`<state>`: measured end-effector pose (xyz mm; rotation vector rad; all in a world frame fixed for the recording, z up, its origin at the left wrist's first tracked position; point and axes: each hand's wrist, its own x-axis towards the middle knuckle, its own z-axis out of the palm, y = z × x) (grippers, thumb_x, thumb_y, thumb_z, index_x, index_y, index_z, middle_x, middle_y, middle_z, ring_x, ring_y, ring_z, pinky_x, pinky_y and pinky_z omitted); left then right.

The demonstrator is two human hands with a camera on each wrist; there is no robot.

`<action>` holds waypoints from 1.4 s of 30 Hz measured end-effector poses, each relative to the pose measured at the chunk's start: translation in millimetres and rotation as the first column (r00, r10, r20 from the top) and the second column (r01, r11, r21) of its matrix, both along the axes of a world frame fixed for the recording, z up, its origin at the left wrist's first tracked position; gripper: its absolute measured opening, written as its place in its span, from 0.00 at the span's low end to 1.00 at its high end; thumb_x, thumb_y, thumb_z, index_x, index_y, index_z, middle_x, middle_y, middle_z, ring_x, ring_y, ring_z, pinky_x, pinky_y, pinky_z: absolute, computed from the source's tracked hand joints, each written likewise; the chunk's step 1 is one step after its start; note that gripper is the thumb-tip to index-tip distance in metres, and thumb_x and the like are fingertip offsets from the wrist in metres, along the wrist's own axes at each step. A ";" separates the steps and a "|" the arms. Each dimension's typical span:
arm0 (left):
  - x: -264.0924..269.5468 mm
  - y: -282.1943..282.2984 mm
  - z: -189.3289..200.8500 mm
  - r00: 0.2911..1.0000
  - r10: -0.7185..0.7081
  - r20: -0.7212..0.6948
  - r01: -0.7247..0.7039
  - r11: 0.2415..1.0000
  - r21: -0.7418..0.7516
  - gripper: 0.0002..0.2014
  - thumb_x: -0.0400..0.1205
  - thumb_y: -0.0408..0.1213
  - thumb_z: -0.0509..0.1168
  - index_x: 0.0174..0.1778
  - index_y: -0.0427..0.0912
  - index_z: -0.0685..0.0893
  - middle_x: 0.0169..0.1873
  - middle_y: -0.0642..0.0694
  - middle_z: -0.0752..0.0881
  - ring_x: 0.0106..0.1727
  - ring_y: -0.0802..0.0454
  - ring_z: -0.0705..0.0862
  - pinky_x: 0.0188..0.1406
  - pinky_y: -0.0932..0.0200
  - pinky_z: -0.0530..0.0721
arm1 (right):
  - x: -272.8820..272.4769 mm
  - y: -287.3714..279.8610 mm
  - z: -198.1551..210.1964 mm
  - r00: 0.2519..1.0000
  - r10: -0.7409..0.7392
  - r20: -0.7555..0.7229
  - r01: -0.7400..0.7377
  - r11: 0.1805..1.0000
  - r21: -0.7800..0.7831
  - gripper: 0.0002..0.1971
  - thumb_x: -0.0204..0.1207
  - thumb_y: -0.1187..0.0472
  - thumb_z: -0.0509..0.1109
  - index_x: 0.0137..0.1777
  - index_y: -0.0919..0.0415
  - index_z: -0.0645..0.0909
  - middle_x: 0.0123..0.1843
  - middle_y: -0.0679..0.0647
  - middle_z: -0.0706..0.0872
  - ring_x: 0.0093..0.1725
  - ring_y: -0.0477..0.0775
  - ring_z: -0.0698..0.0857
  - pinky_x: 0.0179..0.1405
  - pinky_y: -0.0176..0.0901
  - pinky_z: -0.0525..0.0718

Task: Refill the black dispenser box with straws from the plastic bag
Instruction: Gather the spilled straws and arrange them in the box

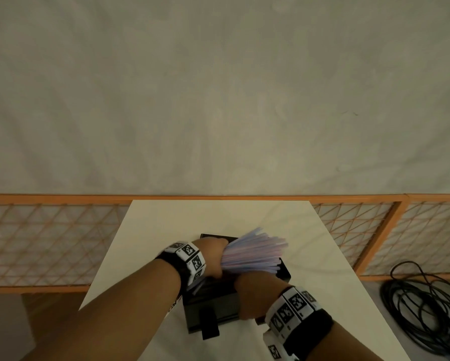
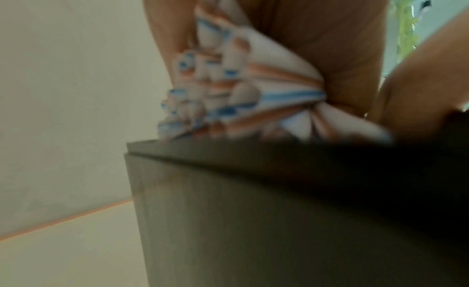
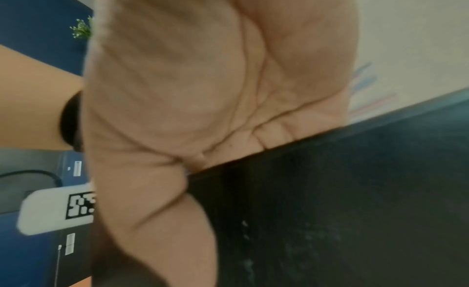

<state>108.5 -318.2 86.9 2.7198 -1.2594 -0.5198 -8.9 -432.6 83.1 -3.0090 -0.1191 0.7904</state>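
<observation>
The black dispenser box point(image 1: 218, 306) stands in the middle of the white table point(image 1: 323, 256). My left hand point(image 1: 214, 256) grips a fanned bundle of pale striped straws point(image 1: 255, 252) by its near end, and the bundle lies slanted across the box's open top. The left wrist view shows the straw ends point(image 2: 223, 91) just above the box rim point(image 2: 253, 151). My right hand point(image 1: 250, 295) holds the box's right wall. Its fingers point(image 3: 274, 131) hook over the rim and its thumb point(image 3: 164, 221) lies against the outside of the box point(image 3: 342, 211). No plastic bag is in sight.
An orange lattice fence point(image 1: 49, 243) runs behind the table, below a plain wall. A heap of black cable point(image 1: 422, 308) lies on the floor to the right. A black tab point(image 1: 209, 323) sticks out of the box's near face.
</observation>
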 end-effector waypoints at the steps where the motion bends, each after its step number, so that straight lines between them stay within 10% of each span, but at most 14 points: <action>1: 2.4 1.5 3.6 0.999 0.027 -0.027 -0.028 0.999 -0.025 0.18 0.68 0.38 0.72 0.52 0.43 0.76 0.47 0.43 0.84 0.47 0.43 0.84 0.46 0.53 0.83 | 4.8 -0.2 -0.8 0.999 -0.025 -0.045 0.025 1.000 0.005 0.16 0.70 0.57 0.72 0.55 0.65 0.83 0.50 0.62 0.86 0.45 0.59 0.82 0.50 0.48 0.83; 10: 6.5 12.8 11.2 0.981 0.120 -0.155 -0.148 0.972 -0.181 0.21 0.67 0.37 0.73 0.56 0.41 0.77 0.45 0.47 0.80 0.45 0.48 0.81 0.43 0.57 0.79 | 41.5 -3.2 -7.5 0.925 -0.213 -0.313 0.249 0.966 0.077 0.30 0.57 0.49 0.79 0.63 0.47 0.80 0.66 0.56 0.82 0.63 0.64 0.81 0.58 0.59 0.83; 15: 10.6 15.8 13.8 0.968 0.159 -0.193 -0.200 0.955 -0.219 0.22 0.66 0.37 0.74 0.55 0.44 0.77 0.46 0.47 0.81 0.49 0.44 0.84 0.47 0.53 0.84 | 37.9 -8.1 -20.0 0.997 -0.011 -0.077 0.015 0.998 0.060 0.31 0.63 0.44 0.75 0.67 0.51 0.79 0.62 0.54 0.85 0.58 0.58 0.85 0.55 0.54 0.85; 20: 15.9 17.1 16.1 0.951 0.197 -0.240 -0.256 0.934 -0.249 0.23 0.66 0.37 0.74 0.55 0.44 0.77 0.45 0.47 0.81 0.47 0.45 0.83 0.48 0.52 0.84 | 28.9 -19.7 -11.1 0.933 0.119 0.339 -0.180 0.972 0.154 0.44 0.55 0.30 0.75 0.73 0.43 0.71 0.72 0.47 0.78 0.72 0.52 0.74 0.73 0.51 0.71; 23: 15.1 16.6 15.8 0.949 0.196 -0.248 -0.259 0.933 -0.251 0.25 0.66 0.37 0.74 0.58 0.42 0.78 0.46 0.46 0.82 0.48 0.45 0.84 0.50 0.52 0.85 | 32.3 -22.8 -14.6 0.995 -0.096 0.039 0.091 0.989 0.114 0.55 0.49 0.24 0.73 0.78 0.44 0.63 0.77 0.50 0.71 0.76 0.57 0.70 0.76 0.56 0.68; 27: 11.4 16.5 12.9 0.950 0.191 -0.247 -0.253 0.934 -0.251 0.24 0.66 0.37 0.74 0.57 0.42 0.78 0.46 0.46 0.82 0.48 0.45 0.84 0.47 0.54 0.83 | 35.2 -19.4 -18.4 0.979 -0.142 -0.149 0.162 0.978 0.134 0.46 0.56 0.29 0.75 0.74 0.46 0.70 0.71 0.50 0.79 0.70 0.57 0.78 0.69 0.53 0.76; 35: 12.8 19.1 12.5 0.940 0.204 -0.275 -0.277 0.925 -0.262 0.23 0.66 0.36 0.74 0.57 0.42 0.78 0.48 0.45 0.83 0.50 0.44 0.84 0.50 0.52 0.85 | 36.0 -32.2 -3.6 0.985 -0.142 0.099 0.063 0.827 0.558 0.32 0.70 0.42 0.75 0.74 0.45 0.72 0.67 0.39 0.78 0.65 0.41 0.75 0.68 0.38 0.71; 42: 12.9 18.2 15.0 0.939 0.203 -0.277 -0.280 0.920 -0.274 0.21 0.68 0.36 0.74 0.55 0.42 0.78 0.45 0.46 0.82 0.50 0.43 0.84 0.51 0.53 0.84 | 64.6 -33.5 -42.9 0.962 -0.272 -0.015 0.273 0.959 0.074 0.41 0.58 0.34 0.71 0.72 0.48 0.72 0.68 0.54 0.80 0.67 0.62 0.79 0.67 0.57 0.77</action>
